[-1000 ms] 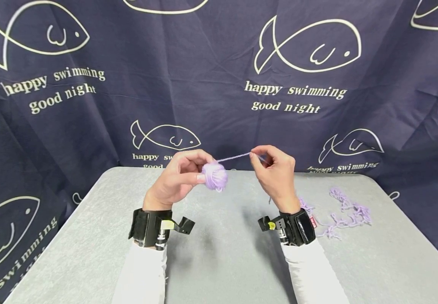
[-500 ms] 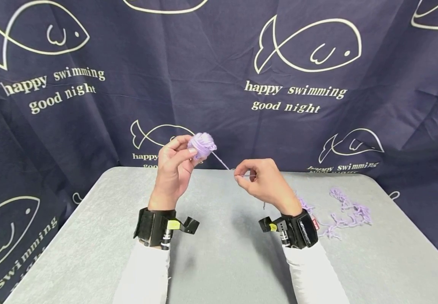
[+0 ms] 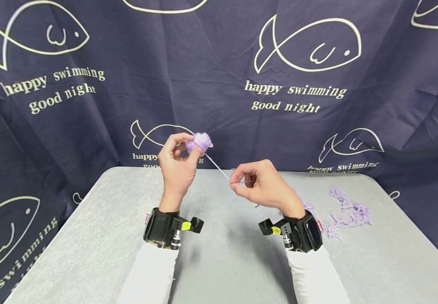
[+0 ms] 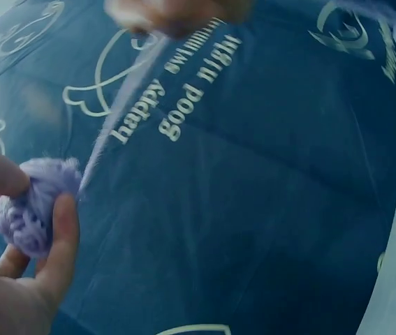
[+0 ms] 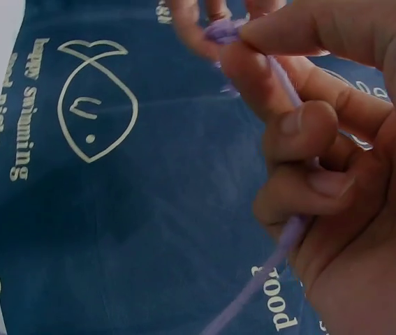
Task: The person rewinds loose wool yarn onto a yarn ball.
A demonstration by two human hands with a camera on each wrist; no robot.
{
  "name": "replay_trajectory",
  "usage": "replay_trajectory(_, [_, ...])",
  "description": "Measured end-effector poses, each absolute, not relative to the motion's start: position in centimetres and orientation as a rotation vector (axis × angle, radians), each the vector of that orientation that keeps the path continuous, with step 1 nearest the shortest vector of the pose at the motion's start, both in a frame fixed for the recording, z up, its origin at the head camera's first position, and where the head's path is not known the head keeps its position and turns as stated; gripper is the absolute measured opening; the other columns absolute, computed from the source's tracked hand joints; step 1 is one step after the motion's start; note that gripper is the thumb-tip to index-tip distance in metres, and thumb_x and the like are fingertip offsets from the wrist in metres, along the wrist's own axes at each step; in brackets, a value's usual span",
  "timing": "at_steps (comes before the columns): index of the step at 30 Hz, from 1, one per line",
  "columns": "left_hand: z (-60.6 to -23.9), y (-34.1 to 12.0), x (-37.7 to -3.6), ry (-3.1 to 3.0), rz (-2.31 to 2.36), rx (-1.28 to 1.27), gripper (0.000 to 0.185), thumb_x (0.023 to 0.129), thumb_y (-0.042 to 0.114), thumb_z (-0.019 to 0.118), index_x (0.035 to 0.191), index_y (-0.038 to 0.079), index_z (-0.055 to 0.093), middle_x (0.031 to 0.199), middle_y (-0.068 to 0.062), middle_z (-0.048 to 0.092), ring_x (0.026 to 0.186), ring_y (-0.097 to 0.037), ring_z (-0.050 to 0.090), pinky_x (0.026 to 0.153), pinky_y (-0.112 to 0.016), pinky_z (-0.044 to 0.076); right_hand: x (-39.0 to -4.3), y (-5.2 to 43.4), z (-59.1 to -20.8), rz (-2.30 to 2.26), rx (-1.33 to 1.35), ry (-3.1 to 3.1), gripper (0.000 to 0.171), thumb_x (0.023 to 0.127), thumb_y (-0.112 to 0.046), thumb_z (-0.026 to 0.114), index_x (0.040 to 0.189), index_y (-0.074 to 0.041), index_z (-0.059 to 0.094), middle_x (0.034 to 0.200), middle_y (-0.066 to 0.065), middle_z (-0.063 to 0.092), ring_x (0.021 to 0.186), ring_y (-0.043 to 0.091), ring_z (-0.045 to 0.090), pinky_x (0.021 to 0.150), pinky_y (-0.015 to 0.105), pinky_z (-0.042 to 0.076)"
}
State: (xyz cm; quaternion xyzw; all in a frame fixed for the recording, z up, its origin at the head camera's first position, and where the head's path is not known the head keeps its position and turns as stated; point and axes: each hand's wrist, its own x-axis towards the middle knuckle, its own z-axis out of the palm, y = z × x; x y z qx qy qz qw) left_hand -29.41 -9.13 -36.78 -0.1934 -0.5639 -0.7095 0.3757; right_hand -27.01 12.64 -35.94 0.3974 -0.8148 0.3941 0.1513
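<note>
One loose yarn heap point(image 3: 340, 211) rightward.

Dark blue backdrop cloth point(image 3: 219, 63): repeated cream print "happy swimming good night" beneath outline fish drawings, read in full at upper left and at centre right. Partial repeats sit behind the hands, at lower left and lower right of the cloth. Both wrist views show the same wording.
</note>
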Motion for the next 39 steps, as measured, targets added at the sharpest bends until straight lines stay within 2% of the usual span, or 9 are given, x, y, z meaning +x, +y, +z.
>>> replay_trajectory(2, [-37.0, -9.2, -29.4, -1.553, -1.638, -0.446, 0.026, 0.076, -0.016, 0.067, 0.098, -0.004, 0.068, 0.098, -0.01, 0.059, 0.082, -0.018, 0.062, 0.059, -0.024, 0.058, -26.9, 12.6, -35.8, 1.207, 1.156, -2.281, 0.02, 0.082, -0.002, 0.075, 0.08, -0.022, 0.074, 0.061, -0.009, 0.057, 0.05, 0.01, 0.045, 0.044, 0.023, 0.036])
replay_trajectory(6, [-37.4, -9.2, -29.3, -1.737, -1.376, -0.414, 0.022, 0.074, -0.006, 0.071, 0.094, 0.005, 0.072, 0.096, -0.008, 0.059, 0.084, -0.018, 0.059, 0.058, -0.028, 0.057, -26.7, 12.7, -35.6, 1.399, 1.159, -2.134, 0.013, 0.083, 0.0, 0.076, 0.083, -0.013, 0.075, 0.068, -0.006, 0.061, 0.052, 0.011, 0.045, 0.043, 0.022, 0.034])
replay_trajectory(12, [-37.6, -9.1, -29.1, -1.941, -1.228, -0.497, 0.017, 0.071, 0.0, 0.073, 0.087, 0.006, 0.07, 0.092, -0.008, 0.059, 0.082, -0.02, 0.057, 0.065, -0.033, 0.051, -26.9, 13.1, -35.3, 1.725, 1.097, -1.864, 0.013, 0.081, 0.011, 0.074, 0.086, -0.001, 0.074, 0.068, 0.005, 0.064, 0.052, 0.01, 0.045, 0.044, 0.022, 0.035])
replay_trajectory(15, [-37.7, -9.1, -29.2, -2.012, -1.192, -0.552, 0.017, 0.069, 0.001, 0.075, 0.084, 0.007, 0.069, 0.089, -0.008, 0.062, 0.08, -0.021, 0.058, 0.09, -0.037, 0.05, -26.9, 13.2, -35.0, 1.886, 1.026, -1.735, 0.013, 0.081, 0.014, 0.073, 0.085, 0.001, 0.073, 0.067, 0.005, 0.064, 0.052, 0.01, 0.047, 0.044, 0.021, 0.036])
replay_trajectory(19, [-37.8, -9.1, -29.1, -2.114, -1.199, -0.618, 0.019, 0.067, 0.002, 0.076, 0.082, 0.009, 0.068, 0.092, -0.006, 0.062, 0.081, -0.02, 0.058, 0.092, -0.037, 0.05, -27.0, 13.3, -34.8, 2.102, 0.994, -1.55, 0.016, 0.081, 0.017, 0.068, 0.084, 0.002, 0.073, 0.069, 0.006, 0.067, 0.05, 0.011, 0.045, 0.044, 0.021, 0.033])
replay_trajectory(22, [-37.9, -9.1, -29.0, -2.196, -1.201, -0.671, 0.02, 0.067, 0.003, 0.077, 0.082, 0.012, 0.067, 0.094, -0.004, 0.061, 0.082, -0.018, 0.057, 0.071, -0.034, 0.05, -27.2, 13.4, -34.8, 2.22, 1.008, -1.427, 0.021, 0.082, 0.018, 0.062, 0.084, 0.0, 0.073, 0.071, 0.007, 0.069, 0.049, 0.012, 0.042, 0.044, 0.02, 0.029])
replay_trajectory(26, [-37.9, -9.1, -28.8, -2.287, -1.178, -0.78, 0.021, 0.071, 0.0, 0.078, 0.082, 0.012, 0.065, 0.092, -0.002, 0.063, 0.082, -0.018, 0.058, 0.074, -0.034, 0.053, -27.5, 13.7, -34.8, 2.306, 1.002, -1.295, 0.023, 0.084, 0.019, 0.057, 0.084, 0.001, 0.072, 0.074, 0.009, 0.071, 0.05, 0.012, 0.042, 0.045, 0.02, 0.026])
replay_trajectory(33, [-37.7, -9.0, -28.5, -2.457, -1.229, -1.006, 0.027, 0.071, -0.004, 0.073, 0.089, 0.013, 0.064, 0.092, 0.002, 0.065, 0.086, -0.016, 0.063, 0.074, -0.032, 0.054, -27.9, 14.3, -34.9, 2.467, 1.009, -1.018, 0.009, 0.088, 0.016, 0.063, 0.088, 0.008, 0.068, 0.078, 0.015, 0.071, 0.05, 0.015, 0.031, 0.047, 0.021, 0.023])
replay_trajectory(39, [-37.6, -8.9, -28.3, -2.512, -1.431, -1.301, 0.026, 0.073, -0.005, 0.07, 0.094, 0.01, 0.069, 0.094, 0.0, 0.066, 0.084, -0.019, 0.066, 0.068, -0.032, 0.059, -28.4, 14.7, -35.0, 2.555, 0.916, -0.868, 0.006, 0.089, 0.012, 0.066, 0.089, 0.007, 0.069, 0.078, 0.015, 0.071, 0.051, 0.012, 0.046, 0.049, 0.02, 0.036])
